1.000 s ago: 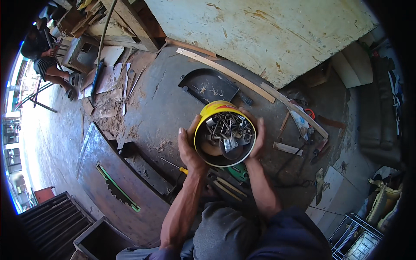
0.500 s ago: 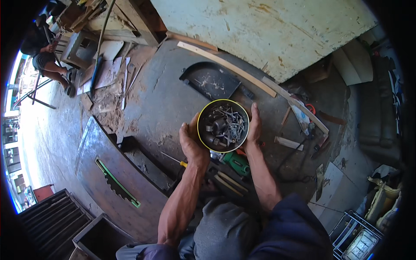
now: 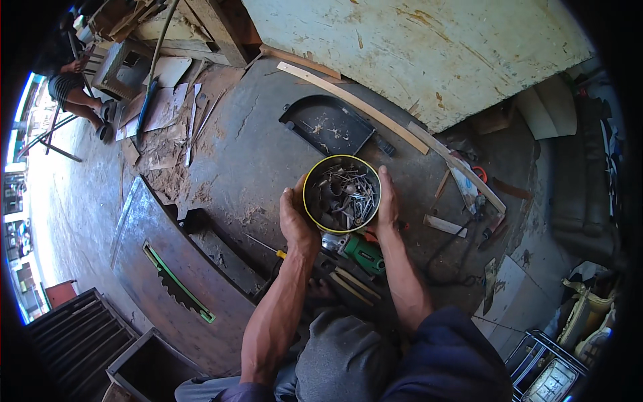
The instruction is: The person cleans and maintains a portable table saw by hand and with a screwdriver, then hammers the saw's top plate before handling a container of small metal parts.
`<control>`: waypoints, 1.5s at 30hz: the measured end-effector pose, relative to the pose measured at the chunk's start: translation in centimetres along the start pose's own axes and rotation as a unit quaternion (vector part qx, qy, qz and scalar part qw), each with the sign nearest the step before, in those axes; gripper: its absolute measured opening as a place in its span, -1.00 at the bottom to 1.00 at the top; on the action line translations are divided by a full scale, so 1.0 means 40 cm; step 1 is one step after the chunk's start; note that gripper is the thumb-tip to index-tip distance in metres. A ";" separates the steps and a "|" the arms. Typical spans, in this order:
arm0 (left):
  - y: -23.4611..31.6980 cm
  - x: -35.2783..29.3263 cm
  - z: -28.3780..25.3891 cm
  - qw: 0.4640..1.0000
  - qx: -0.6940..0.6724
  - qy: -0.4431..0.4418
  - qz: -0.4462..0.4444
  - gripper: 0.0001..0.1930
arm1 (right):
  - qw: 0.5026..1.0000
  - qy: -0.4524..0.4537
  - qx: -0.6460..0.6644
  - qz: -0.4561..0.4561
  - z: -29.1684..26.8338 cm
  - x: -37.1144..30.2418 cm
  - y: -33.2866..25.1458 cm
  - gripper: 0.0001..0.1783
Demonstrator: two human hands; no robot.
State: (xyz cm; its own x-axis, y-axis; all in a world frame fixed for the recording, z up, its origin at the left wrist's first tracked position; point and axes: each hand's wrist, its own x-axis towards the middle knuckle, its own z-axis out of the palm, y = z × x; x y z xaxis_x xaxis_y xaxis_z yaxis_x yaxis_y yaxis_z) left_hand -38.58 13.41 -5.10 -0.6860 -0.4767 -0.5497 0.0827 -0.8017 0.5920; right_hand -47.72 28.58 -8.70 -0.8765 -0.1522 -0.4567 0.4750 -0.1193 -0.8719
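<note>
I hold a round yellow-rimmed tin between both hands, above the grey floor. It is filled with several nails and screws. My left hand grips its left side, and my right hand presses on its right side. Just below the tin lies a green power tool. A yellow-handled screwdriver lies on the floor beside my left wrist.
A black flat tray lies beyond the tin. Long wood strips run along a pale board. A metal sheet with a saw blade in a slot sits at the left. Another person sits far left among wood scraps.
The tin has come down and away from the camera, held level in both hands; its inside with the nails now faces straight up.
</note>
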 end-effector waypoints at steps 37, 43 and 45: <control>0.073 -0.020 0.066 0.810 0.582 -0.049 -0.043 -0.24 | 0.956 -0.008 -0.242 -0.165 -0.111 -0.172 -0.368 -0.69; 0.073 -0.025 0.082 0.865 0.491 -0.073 -0.078 -0.27 | 0.968 -0.035 -0.207 -0.135 -0.132 -0.186 -0.346 -0.47; 0.067 -0.031 0.087 0.896 0.424 -0.085 -0.104 -0.29 | 0.977 -0.053 -0.171 -0.119 -0.130 -0.198 -0.345 -0.47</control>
State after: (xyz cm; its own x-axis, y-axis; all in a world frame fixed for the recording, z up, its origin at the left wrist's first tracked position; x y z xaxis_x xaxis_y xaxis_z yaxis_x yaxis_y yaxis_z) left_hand -40.02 13.13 -0.77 -0.7286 -0.2302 -0.6451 -0.5893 -0.2695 0.7617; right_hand -47.73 36.54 6.06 -0.9371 -0.2636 -0.2289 0.1891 0.1680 -0.9675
